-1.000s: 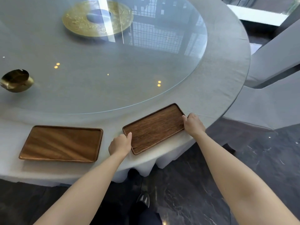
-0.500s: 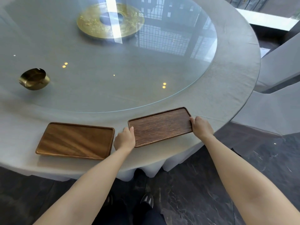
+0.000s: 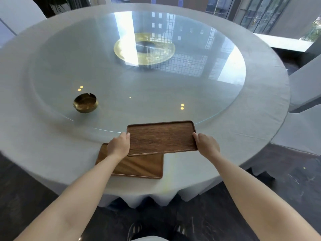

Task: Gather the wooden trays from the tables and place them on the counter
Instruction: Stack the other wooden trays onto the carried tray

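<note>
A dark wooden tray (image 3: 161, 137) is lifted off the table, held level by both short ends. My left hand (image 3: 119, 145) grips its left end and my right hand (image 3: 206, 145) grips its right end. Below it a second, lighter wooden tray (image 3: 139, 166) lies flat on the round table (image 3: 43, 146) near the front edge. The held tray overlaps that tray's far part and my left hand hides its upper left corner.
A glass turntable (image 3: 139, 80) with a gold centre disc (image 3: 144, 49) covers most of the table. A brass bowl (image 3: 85, 102) stands on its left part. White-covered chairs (image 3: 305, 101) stand at the right and far left. Dark marble floor lies below.
Both hands have raised the dark tray off the table and carried it left, over the lighter tray. The camera view has shifted left and back.
</note>
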